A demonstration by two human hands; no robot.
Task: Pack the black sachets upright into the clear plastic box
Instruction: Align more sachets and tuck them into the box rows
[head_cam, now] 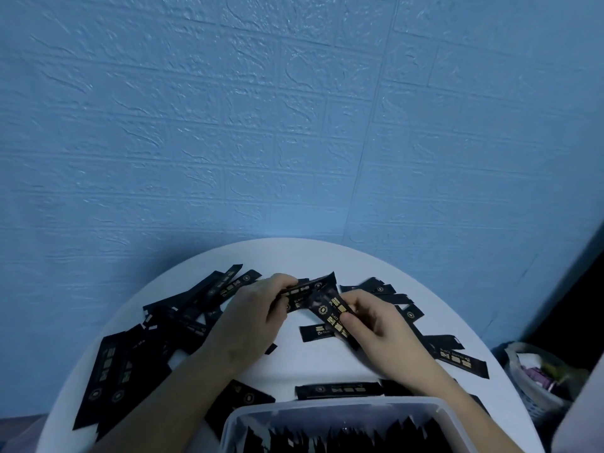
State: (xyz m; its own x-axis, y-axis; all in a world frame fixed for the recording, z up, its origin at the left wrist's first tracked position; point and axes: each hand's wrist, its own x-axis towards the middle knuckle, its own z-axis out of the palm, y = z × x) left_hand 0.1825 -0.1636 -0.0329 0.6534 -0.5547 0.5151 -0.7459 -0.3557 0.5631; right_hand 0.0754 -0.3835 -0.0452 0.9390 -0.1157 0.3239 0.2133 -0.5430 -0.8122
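Several black sachets with gold print lie scattered over a round white table (pixel 313 361). My left hand (pixel 251 322) grips a small bunch of sachets (pixel 310 289) above the table's middle. My right hand (pixel 376 322) pinches another black sachet (pixel 330 313), which crosses the left hand's bunch. A clear plastic box (pixel 327 411) stands at the near edge below both hands, and upright sachets (pixel 343 436) fill it in rows. A single sachet (pixel 315 331) lies flat between my hands.
A pile of sachets (pixel 130 354) covers the table's left side, and more (pixel 457 358) lie on the right. A blue textured wall (pixel 294 125) rises behind the table. A basket with mixed items (pixel 536 377) stands on the floor to the right.
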